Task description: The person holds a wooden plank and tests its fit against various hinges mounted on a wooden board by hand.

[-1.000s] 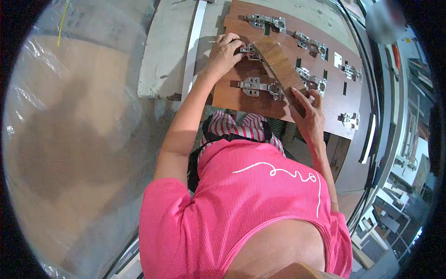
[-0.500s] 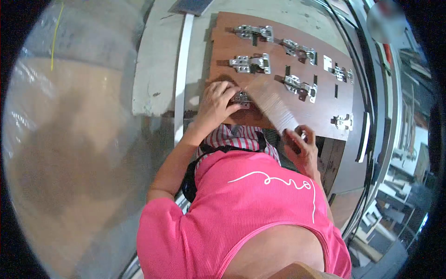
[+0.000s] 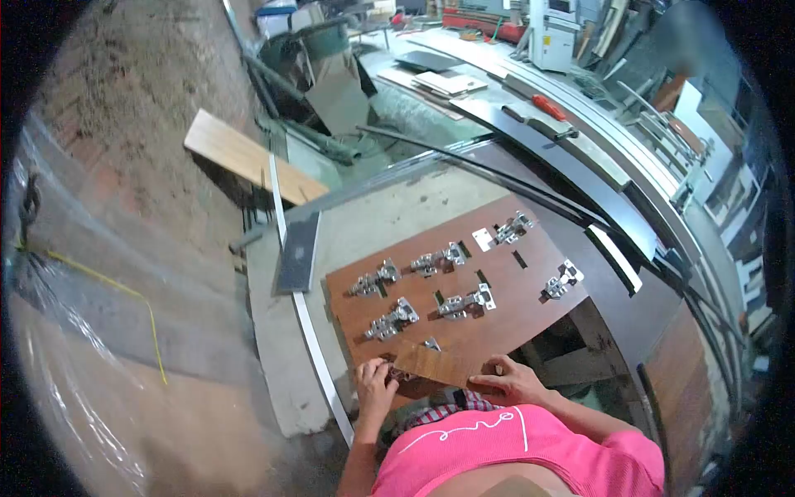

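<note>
A reddish-brown wooden panel (image 3: 530, 302) lies before me with several metal cabinet hinges, such as one hinge (image 3: 465, 303), laid out in rows on it. My right hand (image 3: 507, 381) pinches the right end of a short wood-grain strip (image 3: 431, 364), which slants over the panel's near edge. At the strip's other end, my left hand (image 3: 377, 388) has its fingers curled around a hinge that is mostly hidden beneath the strip. The tip of another metal piece (image 3: 431, 343) shows just behind the strip.
A thin white strip (image 3: 319, 364) and a dark grey block (image 3: 299, 255) lie left of the panel. A pale board (image 3: 248, 157) juts out beyond. Long dark rails cross at the right, with a red-handled tool (image 3: 548, 108) behind. Plastic sheeting (image 3: 83, 348) hangs at left.
My head view has tilted up, bringing more of the workshop into sight. The strip, blurred before, now lies more level, nearer the left hand. Both hands remain at the panel's near edge.
</note>
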Demonstrator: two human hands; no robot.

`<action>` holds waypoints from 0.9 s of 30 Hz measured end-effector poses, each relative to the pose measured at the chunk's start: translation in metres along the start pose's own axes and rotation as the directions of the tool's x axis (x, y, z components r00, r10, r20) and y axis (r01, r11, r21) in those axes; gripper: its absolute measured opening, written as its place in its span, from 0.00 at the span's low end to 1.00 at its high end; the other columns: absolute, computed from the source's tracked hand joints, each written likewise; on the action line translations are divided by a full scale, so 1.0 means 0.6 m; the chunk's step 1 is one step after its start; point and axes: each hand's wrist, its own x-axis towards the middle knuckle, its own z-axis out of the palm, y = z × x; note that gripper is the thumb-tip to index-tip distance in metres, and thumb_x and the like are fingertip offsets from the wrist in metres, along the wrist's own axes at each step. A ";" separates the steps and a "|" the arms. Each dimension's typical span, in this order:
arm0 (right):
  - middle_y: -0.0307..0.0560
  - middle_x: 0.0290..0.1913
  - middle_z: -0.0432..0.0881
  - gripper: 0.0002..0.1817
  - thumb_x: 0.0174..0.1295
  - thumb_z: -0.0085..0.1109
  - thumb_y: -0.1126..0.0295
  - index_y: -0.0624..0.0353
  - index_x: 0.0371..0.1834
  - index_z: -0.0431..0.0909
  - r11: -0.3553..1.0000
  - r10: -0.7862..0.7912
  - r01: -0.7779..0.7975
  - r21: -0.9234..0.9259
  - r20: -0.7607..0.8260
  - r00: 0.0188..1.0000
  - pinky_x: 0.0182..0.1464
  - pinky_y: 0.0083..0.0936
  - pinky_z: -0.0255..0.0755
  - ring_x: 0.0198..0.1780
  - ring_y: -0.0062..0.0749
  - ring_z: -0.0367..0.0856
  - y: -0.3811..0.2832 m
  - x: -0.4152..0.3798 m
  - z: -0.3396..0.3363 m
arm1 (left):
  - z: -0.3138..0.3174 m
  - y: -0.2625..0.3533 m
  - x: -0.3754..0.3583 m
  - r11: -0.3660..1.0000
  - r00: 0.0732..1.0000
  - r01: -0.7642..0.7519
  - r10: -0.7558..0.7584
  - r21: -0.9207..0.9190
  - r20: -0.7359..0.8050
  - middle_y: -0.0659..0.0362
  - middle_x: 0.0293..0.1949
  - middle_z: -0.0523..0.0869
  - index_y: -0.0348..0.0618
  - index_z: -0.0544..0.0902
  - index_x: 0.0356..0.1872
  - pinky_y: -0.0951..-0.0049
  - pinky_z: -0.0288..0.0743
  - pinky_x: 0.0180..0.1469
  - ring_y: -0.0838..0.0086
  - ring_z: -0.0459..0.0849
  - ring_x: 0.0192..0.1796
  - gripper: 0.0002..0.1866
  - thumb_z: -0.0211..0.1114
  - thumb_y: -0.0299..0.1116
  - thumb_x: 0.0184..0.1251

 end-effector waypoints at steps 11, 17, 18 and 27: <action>0.51 0.47 0.72 0.22 0.50 0.68 0.61 0.36 0.52 0.79 0.993 0.109 -0.098 0.071 -0.177 0.978 0.40 0.35 0.78 0.44 0.46 0.79 -0.021 -0.028 -0.031 | -0.003 0.022 -0.005 0.999 0.999 0.033 -0.033 0.039 0.007 0.55 0.48 0.77 0.43 0.81 0.43 0.59 0.65 0.60 0.57 0.70 0.56 0.17 0.70 0.30 0.48; 0.50 0.46 0.69 0.25 0.49 0.68 0.63 0.37 0.54 0.76 0.955 0.272 -0.294 0.024 -0.457 0.847 0.39 0.36 0.76 0.43 0.45 0.76 0.006 0.005 0.001 | 0.013 0.004 -0.006 1.000 0.999 -0.001 0.001 -0.010 -0.035 0.55 0.48 0.78 0.44 0.81 0.42 0.59 0.65 0.59 0.57 0.72 0.55 0.15 0.70 0.32 0.51; 0.50 0.47 0.69 0.26 0.49 0.68 0.63 0.37 0.55 0.76 0.951 0.274 -0.310 -0.004 -0.460 0.844 0.40 0.36 0.76 0.44 0.46 0.76 0.020 0.009 0.009 | 0.014 0.006 -0.008 1.000 1.000 0.000 0.000 -0.010 -0.030 0.55 0.48 0.78 0.44 0.81 0.42 0.59 0.65 0.59 0.57 0.72 0.55 0.15 0.70 0.32 0.51; 0.52 0.50 0.69 0.27 0.50 0.66 0.61 0.39 0.57 0.75 0.940 0.321 -0.339 0.035 -0.423 0.847 0.48 0.37 0.74 0.49 0.47 0.75 0.027 0.023 -0.006 | 0.019 0.014 -0.010 0.999 0.997 0.031 -0.033 -0.024 -0.076 0.55 0.47 0.78 0.44 0.81 0.41 0.59 0.64 0.59 0.59 0.73 0.55 0.15 0.70 0.32 0.51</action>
